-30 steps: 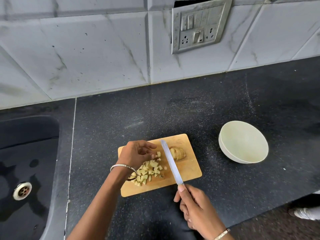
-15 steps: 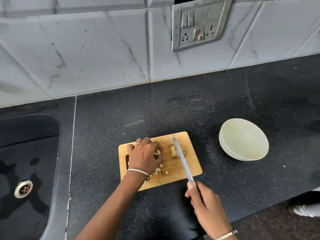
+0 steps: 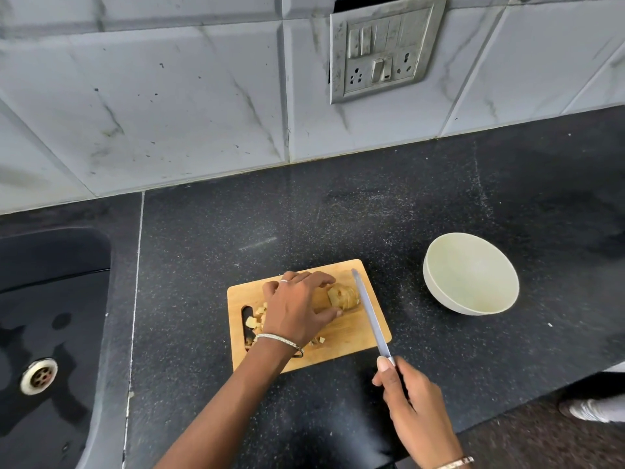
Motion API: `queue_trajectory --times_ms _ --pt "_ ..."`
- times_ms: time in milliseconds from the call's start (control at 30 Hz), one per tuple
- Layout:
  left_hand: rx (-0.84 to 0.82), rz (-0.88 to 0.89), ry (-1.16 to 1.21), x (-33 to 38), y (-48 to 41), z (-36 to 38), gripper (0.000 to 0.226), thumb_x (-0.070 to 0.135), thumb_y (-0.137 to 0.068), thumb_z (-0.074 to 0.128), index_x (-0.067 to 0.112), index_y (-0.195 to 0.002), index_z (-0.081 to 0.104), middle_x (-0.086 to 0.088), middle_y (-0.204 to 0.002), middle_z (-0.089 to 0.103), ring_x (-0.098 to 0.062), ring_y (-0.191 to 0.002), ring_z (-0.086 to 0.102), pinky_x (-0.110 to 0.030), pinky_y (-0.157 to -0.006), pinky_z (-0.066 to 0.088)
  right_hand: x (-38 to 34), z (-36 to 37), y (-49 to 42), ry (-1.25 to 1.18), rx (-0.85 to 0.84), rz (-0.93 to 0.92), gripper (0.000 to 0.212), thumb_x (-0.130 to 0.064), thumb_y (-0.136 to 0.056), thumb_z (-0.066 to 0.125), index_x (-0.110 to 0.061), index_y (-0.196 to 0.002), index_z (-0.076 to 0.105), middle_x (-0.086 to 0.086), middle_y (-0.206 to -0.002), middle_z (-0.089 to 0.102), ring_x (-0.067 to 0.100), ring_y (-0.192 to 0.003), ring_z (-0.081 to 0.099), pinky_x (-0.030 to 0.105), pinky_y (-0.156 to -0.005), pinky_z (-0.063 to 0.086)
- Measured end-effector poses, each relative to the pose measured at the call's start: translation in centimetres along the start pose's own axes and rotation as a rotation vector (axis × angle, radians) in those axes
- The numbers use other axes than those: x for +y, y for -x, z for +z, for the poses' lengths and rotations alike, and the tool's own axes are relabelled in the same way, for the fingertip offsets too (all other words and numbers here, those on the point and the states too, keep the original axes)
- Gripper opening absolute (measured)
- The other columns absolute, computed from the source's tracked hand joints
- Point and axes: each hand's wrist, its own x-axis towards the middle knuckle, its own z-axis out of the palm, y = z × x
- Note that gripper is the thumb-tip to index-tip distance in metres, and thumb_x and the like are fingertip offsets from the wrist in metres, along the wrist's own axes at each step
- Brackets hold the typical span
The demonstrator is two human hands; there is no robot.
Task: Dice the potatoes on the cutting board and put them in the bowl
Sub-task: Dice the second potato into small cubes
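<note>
A small wooden cutting board (image 3: 351,343) lies on the black counter. On it sits a potato piece (image 3: 343,296), held between the fingers and thumb of my left hand (image 3: 297,309). Diced potato cubes (image 3: 255,319) lie at the board's left, partly hidden under that hand. My right hand (image 3: 414,407) grips the handle of a knife (image 3: 368,313), whose blade rests just right of the potato piece. A pale, empty bowl (image 3: 470,274) stands on the counter to the right of the board.
A black sink (image 3: 44,333) with a metal drain lies at the far left. A tiled wall with a switch and socket plate (image 3: 382,49) rises behind the counter. The counter's front edge runs at lower right, with a shoe (image 3: 595,409) on the floor beyond.
My left hand has moved from the diced pile to the whole potato piece and holds it. The knife has swung right, from between the pile and the piece to the piece's right side.
</note>
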Motion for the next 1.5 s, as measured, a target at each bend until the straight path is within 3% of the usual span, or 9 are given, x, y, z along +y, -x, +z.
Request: queue_trajectory --times_ms 100,267,400,533,633,900,1100,1267,1500 --pt "-0.009 -0.013 -0.004 0.5 -0.5 -0.1 0.035 0.052 -0.077 0.068 0.041 -0.108 0.057 0.021 -0.104 0.064 -0.009 -0.107 0.05 -0.035 -0.083 0.027 0.3 -0.2 0.0 0.005 0.013 -0.012 0.041 -0.063 -0.092 0.034 -0.033 -0.079 0.058 0.004 -0.057 0.058 0.013 -0.048 0.055 0.041 -0.055 0.047" --pt "0.005 -0.047 -0.014 -1.6 0.0 -1.9 0.008 0.041 -0.082 0.066 0.039 -0.09 0.067 0.019 -0.097 0.059 -0.01 -0.101 0.048 -0.034 -0.08 0.026 0.7 -0.1 0.8 0.07 -0.028 -0.01 0.054 -0.068 -0.089 0.03 -0.023 -0.078 0.058 -0.003 -0.068 0.065 0.012 -0.054 0.057 0.036 -0.058 0.044" --pt "-0.147 0.053 -0.133 -2.3 1.0 -2.3 0.018 0.051 -0.078 0.067 0.045 -0.095 0.07 0.021 -0.107 0.049 -0.009 -0.105 0.039 -0.036 -0.087 0.029 0.2 0.3 1.3 0.095 -0.085 -0.012 0.048 -0.062 -0.088 0.034 -0.021 -0.078 0.057 -0.015 -0.073 0.064 0.008 -0.053 0.055 0.025 -0.052 0.036" --pt "-0.093 0.09 -0.254 -1.2 1.6 -1.6 0.018 0.045 -0.082 0.063 0.039 -0.096 0.071 0.016 -0.114 0.049 -0.013 -0.109 0.039 -0.037 -0.093 0.028 0.2 0.5 1.1 0.11 -0.078 -0.052 0.048 -0.063 -0.09 0.033 -0.022 -0.078 0.056 0.004 -0.065 0.062 0.012 -0.049 0.052 0.029 -0.05 0.035" --pt "-0.074 0.092 -0.299 -0.9 1.5 -1.2 0.017 0.041 -0.084 0.06 0.033 -0.093 0.072 0.014 -0.117 0.051 -0.015 -0.11 0.039 -0.036 -0.094 0.028 0.3 0.5 0.8 0.107 -0.062 -0.072 0.048 -0.062 -0.091 0.033 -0.023 -0.078 0.057 0.006 -0.064 0.061 0.013 -0.051 0.053 0.028 -0.05 0.036" --pt "-0.052 0.001 -0.129 -1.3 0.9 -0.1 0.016 0.045 -0.084 0.064 0.032 -0.09 0.072 0.014 -0.113 0.052 -0.012 -0.108 0.039 -0.034 -0.088 0.025 0.7 0.8 0.9 0.135 -0.068 -0.067 0.05 -0.066 -0.092 0.028 -0.026 -0.08 0.054 0.001 -0.075 0.068 0.011 -0.056 0.058 0.03 -0.054 0.042" --pt "-0.006 -0.07 -0.061 -2.2 1.0 -1.4 0.014 0.029 -0.092 0.058 0.034 -0.092 0.071 0.016 -0.112 0.053 -0.013 -0.108 0.041 -0.033 -0.08 0.023 0.3 1.2 1.0 0.203 -0.092 -0.044 0.049 -0.069 -0.09 0.024 -0.027 -0.081 0.048 0.0 -0.073 0.067 0.013 -0.061 0.06 0.033 -0.059 0.046" --pt "0.031 -0.097 0.003 -3.1 0.5 -3.1 0.024 0.019 -0.092 0.053 0.039 -0.09 0.067 0.017 -0.11 0.055 -0.015 -0.107 0.046 -0.037 -0.082 0.03 -1.9 2.2 0.7 0.421 -0.13 -0.012 0.029 -0.053 -0.1 0.024 -0.028 -0.086 0.033 -0.006 -0.069 0.048 0.02 -0.08 0.063 0.032 -0.054 0.034" --pt "0.081 -0.058 0.06 -2.2 -0.1 -3.4 0.02 0.024 -0.092 0.054 0.039 -0.103 0.06 0.016 -0.11 0.058 -0.015 -0.109 0.05 -0.038 -0.083 0.03 -2.8 3.6 1.4 0.375 -0.301 0.038 0.031 -0.053 -0.099 0.023 -0.028 -0.087 0.036 -0.006 -0.078 0.054 0.023 -0.088 0.063 0.034 -0.064 0.036"
